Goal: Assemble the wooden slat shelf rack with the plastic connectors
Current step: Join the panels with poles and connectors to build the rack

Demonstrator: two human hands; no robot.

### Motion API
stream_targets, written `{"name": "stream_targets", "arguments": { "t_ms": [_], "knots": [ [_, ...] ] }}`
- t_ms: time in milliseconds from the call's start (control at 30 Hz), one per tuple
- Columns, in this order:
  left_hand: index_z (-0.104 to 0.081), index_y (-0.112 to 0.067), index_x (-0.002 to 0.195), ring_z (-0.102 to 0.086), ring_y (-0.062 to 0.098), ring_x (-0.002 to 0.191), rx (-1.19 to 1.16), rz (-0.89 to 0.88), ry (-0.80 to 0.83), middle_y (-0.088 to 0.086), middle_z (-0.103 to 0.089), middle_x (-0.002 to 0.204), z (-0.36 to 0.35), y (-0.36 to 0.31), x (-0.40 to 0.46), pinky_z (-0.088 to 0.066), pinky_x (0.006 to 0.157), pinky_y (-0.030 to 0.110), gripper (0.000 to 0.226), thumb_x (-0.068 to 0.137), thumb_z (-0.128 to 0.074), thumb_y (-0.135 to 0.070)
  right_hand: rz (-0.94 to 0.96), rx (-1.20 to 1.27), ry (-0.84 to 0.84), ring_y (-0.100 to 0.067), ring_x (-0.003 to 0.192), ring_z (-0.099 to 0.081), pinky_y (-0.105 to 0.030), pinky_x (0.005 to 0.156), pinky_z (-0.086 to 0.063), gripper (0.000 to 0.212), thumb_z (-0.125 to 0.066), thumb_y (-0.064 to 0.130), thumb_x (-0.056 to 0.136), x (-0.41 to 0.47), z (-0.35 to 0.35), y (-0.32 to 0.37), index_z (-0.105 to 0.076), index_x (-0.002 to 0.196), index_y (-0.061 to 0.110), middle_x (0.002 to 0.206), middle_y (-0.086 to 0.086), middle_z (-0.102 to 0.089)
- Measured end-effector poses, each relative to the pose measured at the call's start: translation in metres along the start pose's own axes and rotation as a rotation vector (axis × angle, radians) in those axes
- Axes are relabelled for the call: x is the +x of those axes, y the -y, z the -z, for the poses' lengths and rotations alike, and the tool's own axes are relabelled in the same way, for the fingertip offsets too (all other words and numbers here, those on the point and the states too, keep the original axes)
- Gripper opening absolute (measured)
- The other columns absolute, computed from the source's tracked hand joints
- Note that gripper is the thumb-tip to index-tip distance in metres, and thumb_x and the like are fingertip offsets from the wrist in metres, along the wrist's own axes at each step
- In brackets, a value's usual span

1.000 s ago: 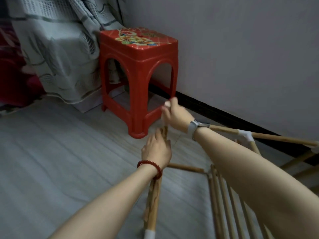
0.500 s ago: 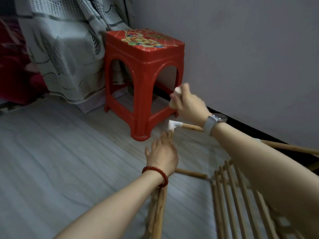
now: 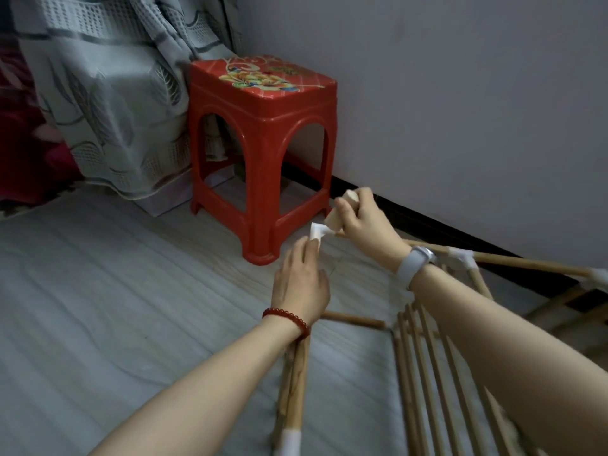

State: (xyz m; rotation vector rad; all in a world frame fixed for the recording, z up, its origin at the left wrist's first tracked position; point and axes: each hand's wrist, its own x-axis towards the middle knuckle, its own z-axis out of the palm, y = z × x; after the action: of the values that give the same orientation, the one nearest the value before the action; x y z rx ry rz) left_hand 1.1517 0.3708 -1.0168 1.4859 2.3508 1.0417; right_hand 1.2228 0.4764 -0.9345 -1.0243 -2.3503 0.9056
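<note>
— Where's the rack just now?

— On the floor (image 3: 98,307) near the wall (image 3: 460,110), half built and lying on its side. The slat panel (image 3: 424,373) is at the lower right, and a long wooden pole (image 3: 296,390) runs up from the bottom edge under the left hand (image 3: 301,284).

— And the hands?

— The left hand has its fingers curled round the top of that pole, with the fingertips up against the white connector (image 3: 317,232). The right hand (image 3: 360,217) is closed round a small wooden block (image 3: 335,220), held just above the connector, likely as a mallet.

— How will these parts handle?

— My guess: the poles are light and stiff but springy over their length, so I'd take hold close to the joint, as the left hand does. The connector looks like thin plastic, tight on the wood; hit askew it could crack or skid off.

— Anything in the way?

— A red stool (image 3: 263,143) stands just beyond the hands, in the corner by the curtain (image 3: 115,93).
</note>
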Motion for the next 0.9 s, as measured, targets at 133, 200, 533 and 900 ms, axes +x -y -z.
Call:
{"name": "stream_targets", "arguments": {
  "t_ms": [133, 200, 533, 900],
  "knots": [
    [-0.065, -0.017, 0.109, -0.024, 0.015, 0.141, 0.244, -0.462, 0.285, -0.004, -0.056, 0.13, 0.029, 0.014, -0.018, -0.025, 0.111, 0.041, 0.052, 0.087, -0.032, -0.05, -0.117, -0.017, 0.069, -0.015, 0.068, -0.055, -0.029, 0.064, -0.04, 0.025, -0.039, 0.04, 0.097, -0.062, 0.011, -0.033, -0.039, 0.102, 0.015, 0.077, 0.003, -0.056],
    [-0.069, -0.022, 0.095, -0.038, 0.017, 0.135, 0.373, -0.694, 0.348, -0.006, -0.064, 0.114, 0.045, 0.028, -0.034, -0.035, 0.107, 0.045, 0.051, 0.086, -0.031, -0.056, -0.192, -0.05, 0.064, -0.018, 0.072, -0.058, -0.029, 0.062, -0.041, 0.024, -0.04, 0.04, 0.097, -0.096, 0.022, -0.045, -0.04, 0.101, 0.016, 0.076, 0.005, -0.056],
    [-0.066, -0.015, 0.074, -0.062, 0.027, 0.104, 0.582, -0.793, 0.133, 0.003, -0.066, 0.088, 0.054, 0.033, -0.079, -0.029, 0.102, 0.052, 0.032, 0.076, -0.037, -0.028, -0.256, -0.224, 0.041, -0.018, 0.075, -0.06, -0.035, 0.067, -0.049, 0.022, -0.043, 0.042, 0.095, -0.192, 0.053, -0.043, -0.041, 0.097, 0.02, 0.079, 0.004, -0.059],
    [-0.065, -0.011, 0.069, -0.061, 0.03, 0.092, 0.693, -0.513, 0.136, 0.007, -0.062, 0.074, 0.033, -0.019, -0.127, -0.03, 0.098, 0.052, 0.044, 0.085, -0.031, -0.034, -0.284, -0.225, 0.076, -0.018, 0.075, -0.063, -0.043, 0.073, -0.053, 0.027, -0.047, 0.046, 0.093, -0.227, 0.074, -0.037, -0.043, 0.097, 0.02, 0.084, -0.001, -0.064]
  ]
}}
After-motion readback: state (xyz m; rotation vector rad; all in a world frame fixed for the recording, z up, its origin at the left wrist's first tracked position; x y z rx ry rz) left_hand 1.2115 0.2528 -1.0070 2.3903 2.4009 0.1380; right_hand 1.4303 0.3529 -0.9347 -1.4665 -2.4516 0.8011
